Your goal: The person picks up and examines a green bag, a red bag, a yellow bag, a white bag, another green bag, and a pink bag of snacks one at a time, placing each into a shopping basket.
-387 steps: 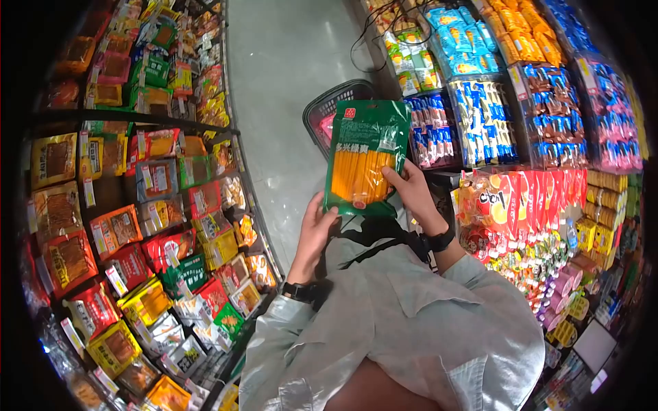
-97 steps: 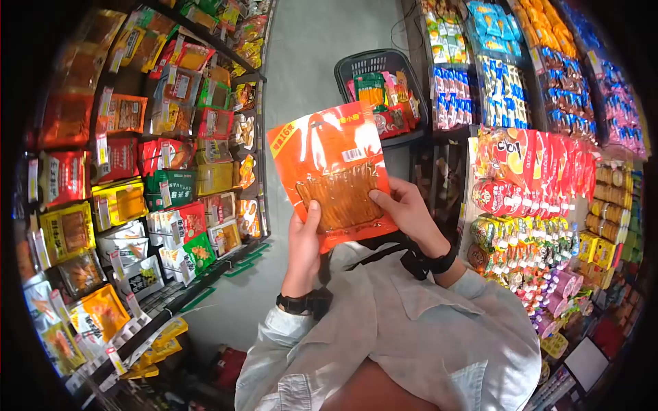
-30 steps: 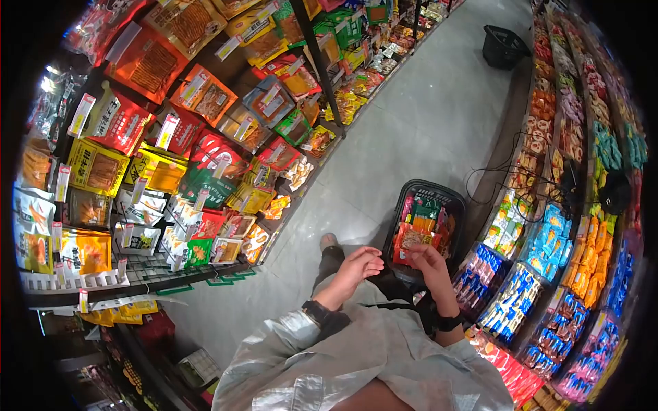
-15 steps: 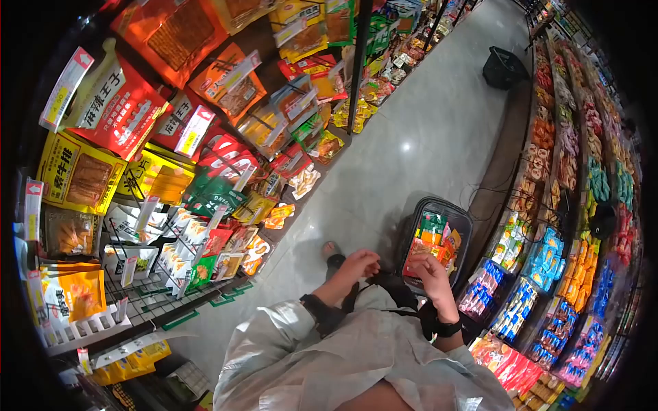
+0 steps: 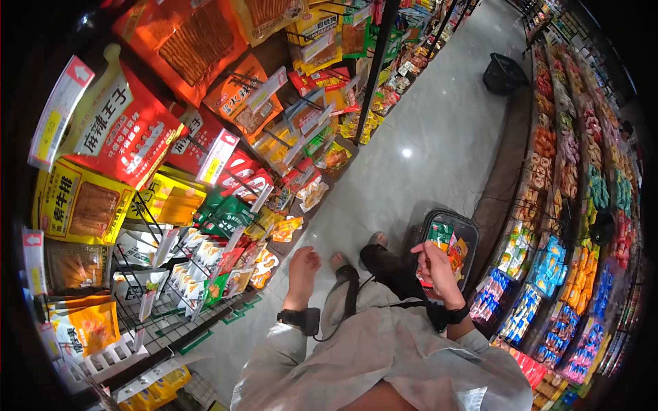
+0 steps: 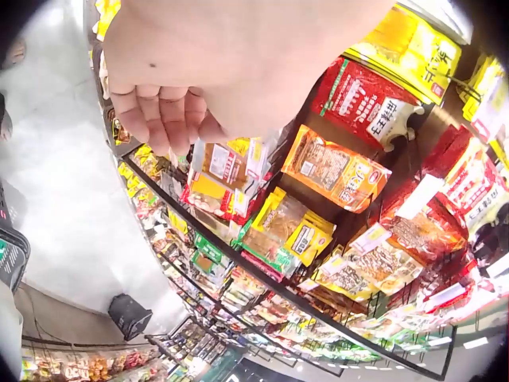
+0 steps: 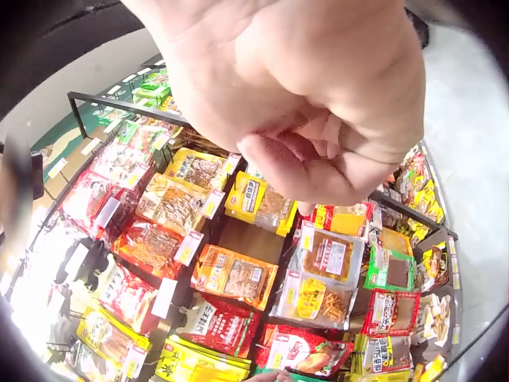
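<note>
Currently, left hand (image 5: 302, 274) near racked packets (image 5: 264, 267), grip relaxed, fingers half-bent. Right hand (image 5: 439, 270) above black basket (image 5: 462, 224), grip loosely curled.

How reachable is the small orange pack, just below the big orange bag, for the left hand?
Probably yes: the left hand looks empty, and only a price tag jutting across the orange pack seems in the way; depth is uncertain.

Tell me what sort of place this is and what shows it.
Most likely a snack aisle in a supermarket or similar shop: food packets hang on racks, price tags stick out among them, and a shopping basket holds several packets.
</note>
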Action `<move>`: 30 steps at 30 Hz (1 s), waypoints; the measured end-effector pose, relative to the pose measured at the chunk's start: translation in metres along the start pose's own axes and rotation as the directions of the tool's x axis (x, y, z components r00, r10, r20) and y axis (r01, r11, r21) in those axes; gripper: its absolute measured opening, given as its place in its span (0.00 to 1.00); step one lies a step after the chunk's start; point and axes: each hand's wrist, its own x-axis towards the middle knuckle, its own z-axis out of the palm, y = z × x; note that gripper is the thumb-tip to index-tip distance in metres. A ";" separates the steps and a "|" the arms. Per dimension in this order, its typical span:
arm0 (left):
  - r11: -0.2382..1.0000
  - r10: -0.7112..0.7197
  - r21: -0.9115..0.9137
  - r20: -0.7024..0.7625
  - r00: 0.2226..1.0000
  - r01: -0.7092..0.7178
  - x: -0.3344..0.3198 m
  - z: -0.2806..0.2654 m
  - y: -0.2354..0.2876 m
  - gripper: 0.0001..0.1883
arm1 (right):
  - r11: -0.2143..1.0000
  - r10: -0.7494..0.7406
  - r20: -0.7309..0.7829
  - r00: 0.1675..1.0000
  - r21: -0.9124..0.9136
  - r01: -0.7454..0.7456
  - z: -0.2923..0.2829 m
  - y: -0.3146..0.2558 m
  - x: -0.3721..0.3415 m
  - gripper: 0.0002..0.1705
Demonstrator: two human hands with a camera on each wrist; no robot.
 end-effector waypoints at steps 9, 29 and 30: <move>0.994 -0.056 0.085 -0.066 0.996 0.062 0.034 0.046 0.001 0.12 | 0.996 -0.084 0.123 0.989 0.047 0.079 -0.009 -0.047 0.083 0.37; 0.769 0.531 0.421 0.000 0.848 -0.481 0.194 0.367 0.141 0.10 | 0.964 -0.195 0.356 0.914 -0.103 0.245 -0.109 -0.229 0.309 0.27; 0.766 0.539 0.435 -0.034 0.842 -0.473 0.198 0.379 0.153 0.10 | 0.968 -0.173 0.350 0.920 -0.112 0.225 -0.110 -0.232 0.313 0.26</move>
